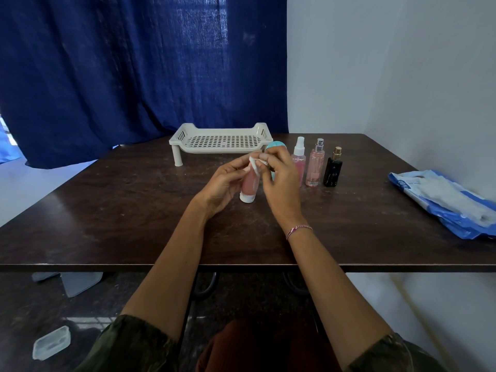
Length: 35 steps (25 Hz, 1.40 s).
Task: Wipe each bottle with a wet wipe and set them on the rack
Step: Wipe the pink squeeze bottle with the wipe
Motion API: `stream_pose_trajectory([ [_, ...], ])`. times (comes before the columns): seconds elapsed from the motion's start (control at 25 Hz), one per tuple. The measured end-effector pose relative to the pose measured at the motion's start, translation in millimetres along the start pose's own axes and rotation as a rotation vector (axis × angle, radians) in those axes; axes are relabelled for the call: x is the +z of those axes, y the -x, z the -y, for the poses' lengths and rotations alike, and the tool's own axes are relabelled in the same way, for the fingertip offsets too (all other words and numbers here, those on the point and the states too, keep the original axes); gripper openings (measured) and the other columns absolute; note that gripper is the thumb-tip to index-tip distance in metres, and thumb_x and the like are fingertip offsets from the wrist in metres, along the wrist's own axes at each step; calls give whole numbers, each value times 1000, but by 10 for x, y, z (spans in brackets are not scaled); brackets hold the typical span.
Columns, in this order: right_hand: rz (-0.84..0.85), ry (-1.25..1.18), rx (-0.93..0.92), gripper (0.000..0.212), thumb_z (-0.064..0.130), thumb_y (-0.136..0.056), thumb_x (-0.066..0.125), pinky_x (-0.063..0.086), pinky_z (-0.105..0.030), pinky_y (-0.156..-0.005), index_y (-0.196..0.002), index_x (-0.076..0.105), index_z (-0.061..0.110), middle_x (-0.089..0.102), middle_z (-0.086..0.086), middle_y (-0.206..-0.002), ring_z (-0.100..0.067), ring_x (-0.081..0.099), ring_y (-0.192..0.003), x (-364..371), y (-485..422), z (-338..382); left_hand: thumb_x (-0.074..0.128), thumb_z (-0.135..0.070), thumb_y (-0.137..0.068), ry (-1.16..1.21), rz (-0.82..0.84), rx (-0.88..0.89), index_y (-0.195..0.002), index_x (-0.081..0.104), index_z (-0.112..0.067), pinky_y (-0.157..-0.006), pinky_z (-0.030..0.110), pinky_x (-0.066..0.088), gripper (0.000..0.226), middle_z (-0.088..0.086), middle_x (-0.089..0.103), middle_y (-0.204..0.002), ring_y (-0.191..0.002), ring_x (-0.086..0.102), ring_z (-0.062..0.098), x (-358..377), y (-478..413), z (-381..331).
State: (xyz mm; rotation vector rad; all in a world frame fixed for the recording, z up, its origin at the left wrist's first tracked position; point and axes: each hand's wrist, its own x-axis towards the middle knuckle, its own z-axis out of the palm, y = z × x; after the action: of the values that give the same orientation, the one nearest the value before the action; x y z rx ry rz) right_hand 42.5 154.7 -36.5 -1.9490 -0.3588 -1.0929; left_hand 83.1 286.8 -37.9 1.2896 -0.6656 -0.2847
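Note:
Both hands meet over the middle of the dark table (107, 224). My left hand (222, 186) and my right hand (279, 181) pinch a small folded white wet wipe (255, 163) between their fingertips. Right under the wipe a pink tube (249, 187) stands on its white cap; whether the left hand touches it is unclear. A teal-capped bottle (276, 146) shows partly behind my right hand. To the right stand a pink spray bottle with white nozzle (299, 157), a taller pink spray bottle (314, 167) and a black bottle with gold cap (332, 170). The cream perforated rack (222, 142) stands behind with nothing on it.
A blue wet-wipe pack (445, 202) lies at the table's right edge by the white wall. A blue curtain (134, 76) hangs behind the table. On the floor below left lie a clear plastic box lid (52, 343) and a grey container (80, 283).

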Motion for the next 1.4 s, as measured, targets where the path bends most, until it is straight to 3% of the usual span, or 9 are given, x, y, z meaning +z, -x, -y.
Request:
stream_pose_trajectory([
  [0.16, -56, 13, 61, 19, 3, -89, 57, 45, -18, -94, -106, 64, 2, 55, -11, -113, -6, 46, -108, -1, -3, 6, 45, -14, -91, -10, -7, 4, -139, 42, -9, -107, 42, 39, 49, 10, 50, -139, -129, 47, 25, 13, -6, -6],
  [0.44, 5, 52, 5, 23, 3, -89, 56, 46, -26, -96, -111, 63, 5, 55, -9, -114, -16, 51, -111, 66, 2, -26, 40, -14, -99, -63, -125, 77, -120, 55, -16, -95, 31, 48, 26, 3, 62, -118, -111, 58, 14, 79, -14, 6],
  [0.56, -41, 60, 31, 24, 3, -90, 55, 44, -15, -94, -112, 63, 5, 56, -9, -113, -7, 48, -108, 46, 2, -16, 38, -13, -99, -32, -137, 69, -117, 56, -16, -89, 26, 51, 26, 0, 64, -112, -104, 60, 10, 99, -18, -3],
  [0.68, -55, 72, 60, 24, 3, -89, 55, 37, -2, -91, -112, 63, 4, 55, -8, -114, -2, 44, -107, 24, -10, -15, 38, -12, -99, -21, -136, 61, -116, 56, -17, -92, 30, 51, 26, -1, 64, -112, -104, 60, 11, 97, -19, -7],
  [0.96, -4, 126, 159, 25, 7, -89, 58, 45, -21, -95, -113, 63, 4, 59, -6, -114, -14, 54, -109, 2, -27, -39, 42, -13, -98, -3, -218, 31, -130, 41, -21, -77, 26, 54, 32, 2, 59, -113, -98, 60, 12, 67, -9, -41],
  [1.12, -31, 91, 100, 24, 6, -89, 58, 39, -12, -94, -112, 64, 5, 59, -7, -113, -14, 53, -109, 13, -22, -30, 42, -15, -98, -49, -172, 34, -132, 46, -20, -88, 32, 51, 35, 3, 55, -130, -116, 56, 17, 21, -12, -31],
  [1.32, 145, 167, 263, 26, 11, -90, 57, 46, -26, -96, -113, 63, 3, 58, -5, -114, -14, 55, -106, 25, -7, -68, 39, -14, -99, -121, -208, 37, -130, 52, -15, -98, 38, 47, 33, 0, 56, -130, -123, 51, 22, 8, -12, -34],
  [1.4, 126, 158, 245, 25, 11, -90, 57, 44, -17, -94, -113, 63, 4, 58, -4, -112, -12, 55, -103, 24, -7, -65, 38, -14, -100, -100, -210, 33, -130, 51, -13, -99, 40, 47, 33, 3, 55, -130, -122, 51, 22, 7, -17, -27],
])
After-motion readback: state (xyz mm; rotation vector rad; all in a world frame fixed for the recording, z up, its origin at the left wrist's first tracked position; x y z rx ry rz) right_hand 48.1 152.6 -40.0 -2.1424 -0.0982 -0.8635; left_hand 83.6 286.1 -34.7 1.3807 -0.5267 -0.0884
